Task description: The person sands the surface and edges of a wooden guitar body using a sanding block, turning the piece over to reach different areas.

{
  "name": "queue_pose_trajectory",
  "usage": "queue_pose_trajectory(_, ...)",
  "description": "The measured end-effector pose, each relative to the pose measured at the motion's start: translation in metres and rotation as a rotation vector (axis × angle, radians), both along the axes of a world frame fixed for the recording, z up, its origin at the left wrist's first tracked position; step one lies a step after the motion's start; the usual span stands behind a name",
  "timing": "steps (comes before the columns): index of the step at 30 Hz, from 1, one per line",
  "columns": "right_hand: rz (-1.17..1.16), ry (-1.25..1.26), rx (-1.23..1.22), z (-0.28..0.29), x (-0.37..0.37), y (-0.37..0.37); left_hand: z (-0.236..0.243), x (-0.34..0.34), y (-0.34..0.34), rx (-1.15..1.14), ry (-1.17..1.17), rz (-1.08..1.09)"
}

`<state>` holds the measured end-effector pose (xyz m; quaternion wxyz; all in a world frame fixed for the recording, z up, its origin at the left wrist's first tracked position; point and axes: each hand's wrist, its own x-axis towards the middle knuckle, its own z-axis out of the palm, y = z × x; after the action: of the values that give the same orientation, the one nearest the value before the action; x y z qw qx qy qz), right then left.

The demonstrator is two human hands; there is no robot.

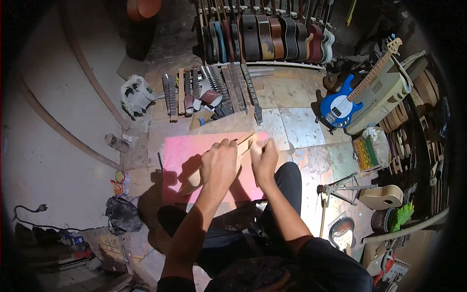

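A pale wooden piece [193,179], shaped like a guitar neck with a rounded near end, slants over a pink board [177,146] in front of my legs. My left hand [221,163] is wrapped over its middle, knuckles up. At the far right end of the wood, my right hand [264,160] is closed and slightly smeared by motion. What sits inside its fingers is hidden; a thin dark strip shows just below that hand. A brown strip [245,136] lies along the wood's far edge.
Several fretted necks [226,87] and sandpaper pieces [211,98] lie beyond the board. A rack of guitars [277,39] stands at the back. At right are a blue bass guitar [343,104] and a metal stand [340,190]; at left, cans [121,176] and a black bag [121,214].
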<state>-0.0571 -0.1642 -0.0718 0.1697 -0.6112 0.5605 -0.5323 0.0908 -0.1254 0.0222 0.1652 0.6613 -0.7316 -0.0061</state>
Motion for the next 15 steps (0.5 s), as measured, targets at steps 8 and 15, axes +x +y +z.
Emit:
queue_pose_trajectory(8,-0.012,0.007,0.147,0.005,0.003,-0.003,0.004,0.001,0.0,0.014,-0.003,0.015)
queue_pose_trajectory(15,0.042,-0.012,-0.068,0.006,0.004,-0.004,0.003,0.0,0.002,0.026,-0.021,0.02)
